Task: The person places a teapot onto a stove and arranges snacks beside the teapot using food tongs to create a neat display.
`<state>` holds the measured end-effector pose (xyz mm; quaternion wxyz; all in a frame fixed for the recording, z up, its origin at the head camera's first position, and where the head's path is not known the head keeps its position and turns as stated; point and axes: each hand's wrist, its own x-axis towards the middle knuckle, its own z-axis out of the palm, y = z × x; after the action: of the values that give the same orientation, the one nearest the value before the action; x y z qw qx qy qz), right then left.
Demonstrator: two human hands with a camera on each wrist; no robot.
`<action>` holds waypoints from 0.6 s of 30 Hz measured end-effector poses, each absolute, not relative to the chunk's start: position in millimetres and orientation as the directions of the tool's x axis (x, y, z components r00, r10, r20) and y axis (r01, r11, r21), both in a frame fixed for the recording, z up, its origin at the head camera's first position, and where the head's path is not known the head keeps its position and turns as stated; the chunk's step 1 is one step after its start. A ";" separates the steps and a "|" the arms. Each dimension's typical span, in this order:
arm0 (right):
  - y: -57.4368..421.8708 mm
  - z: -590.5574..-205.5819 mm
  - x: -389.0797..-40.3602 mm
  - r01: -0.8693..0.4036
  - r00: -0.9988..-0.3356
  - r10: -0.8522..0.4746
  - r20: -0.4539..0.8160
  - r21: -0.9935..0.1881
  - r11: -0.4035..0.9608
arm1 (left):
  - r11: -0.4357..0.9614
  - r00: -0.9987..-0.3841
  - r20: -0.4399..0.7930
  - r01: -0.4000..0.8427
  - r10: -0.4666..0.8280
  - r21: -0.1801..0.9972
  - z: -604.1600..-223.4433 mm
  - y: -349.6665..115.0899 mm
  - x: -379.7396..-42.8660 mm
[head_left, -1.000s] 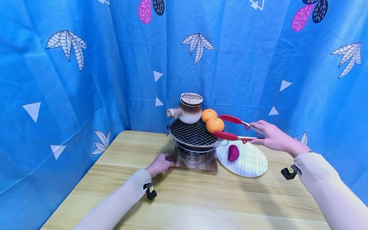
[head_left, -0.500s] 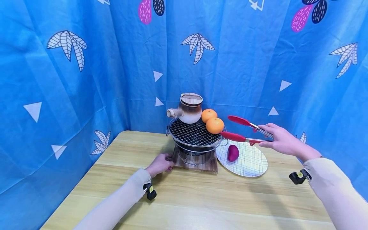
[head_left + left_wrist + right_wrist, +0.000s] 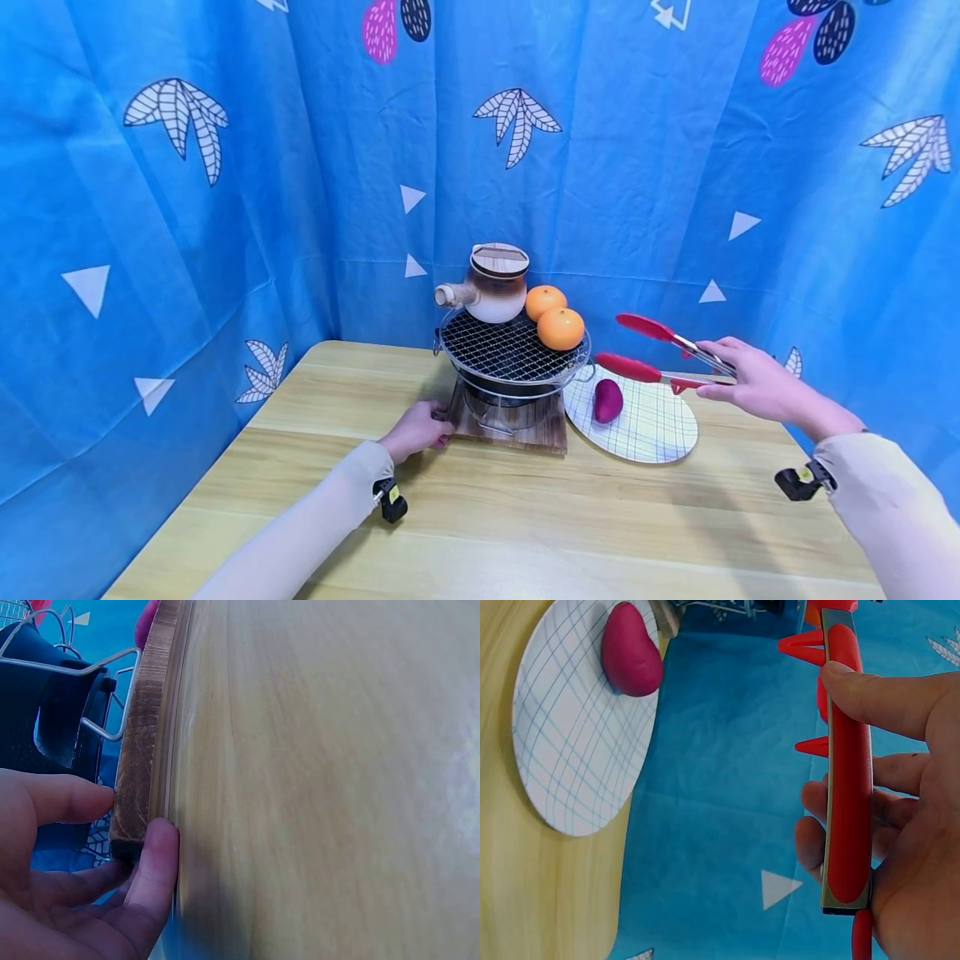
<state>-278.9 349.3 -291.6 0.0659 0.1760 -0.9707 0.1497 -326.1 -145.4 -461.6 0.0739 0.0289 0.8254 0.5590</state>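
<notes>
This looks like a staged recording corner: printed blue curtains hang close around the far and left edges of a wood-grain table, and wrist cameras are worn. The tabletop grill and tongs are kitchenware, but the room beyond is hidden.

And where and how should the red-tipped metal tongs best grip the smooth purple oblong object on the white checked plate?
Probably across the middle of the purple object, from above right, the tongs closing on both long sides: it is narrower that way, and bare plate lies to its right.
</notes>
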 end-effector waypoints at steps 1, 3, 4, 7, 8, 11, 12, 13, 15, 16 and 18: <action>350.5 -292.8 -278.4 -0.360 -0.930 -0.320 0.181 -0.270 0.893 | 0.376 -0.988 -0.089 -0.034 0.130 0.926 -461.7 -145.4 -325.9; 353.3 -294.8 -277.9 -0.352 -0.933 -0.312 0.178 -0.274 0.895 | 0.380 -0.988 -0.088 -0.033 0.129 0.924 -462.0 -145.2 -325.7; 354.7 -295.8 -277.4 -0.349 -0.934 -0.309 0.178 -0.276 0.896 | 0.381 -0.988 -0.088 -0.032 0.131 0.924 -462.0 -145.0 -325.6; 358.7 -299.4 -276.1 -0.348 -0.935 -0.309 0.176 -0.277 0.896 | 0.378 -0.987 -0.092 -0.036 0.131 0.925 -461.7 -144.3 -325.3; 359.6 -300.7 -275.9 -0.345 -0.936 -0.306 0.174 -0.276 0.897 | 0.378 -0.987 -0.090 -0.033 0.133 0.925 -461.6 -144.3 -325.1; 362.2 -304.4 -274.8 -0.347 -0.935 -0.309 0.174 -0.273 0.897 | 0.372 -0.987 -0.089 -0.033 0.136 0.927 -461.6 -144.5 -325.5; 362.3 -305.6 -274.3 -0.344 -0.936 -0.306 0.172 -0.272 0.899 | 0.374 -0.987 -0.090 -0.033 0.136 0.927 -461.6 -144.5 -325.7; 362.6 -306.4 -273.8 -0.344 -0.936 -0.307 0.170 -0.273 0.898 | 0.377 -0.987 -0.087 -0.029 0.138 0.926 -461.6 -144.7 -325.8; 363.9 -308.0 -273.2 -0.343 -0.938 -0.308 0.162 -0.276 0.898 | 0.377 -0.986 -0.090 -0.032 0.138 0.926 -461.6 -144.7 -325.8; 364.7 -308.9 -273.1 -0.340 -0.939 -0.307 0.157 -0.275 0.899 | 0.380 -0.986 -0.088 -0.029 0.138 0.925 -461.9 -144.8 -325.8; 365.6 -310.1 -272.2 -0.335 -0.941 -0.306 0.144 -0.276 0.901 | 0.385 -0.986 -0.086 -0.025 0.140 0.922 -461.8 -144.6 -325.5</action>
<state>-272.2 365.6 -310.1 0.0487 0.1646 -0.9737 0.1501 -325.5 -144.6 -461.8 0.0749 0.0347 0.8289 0.5533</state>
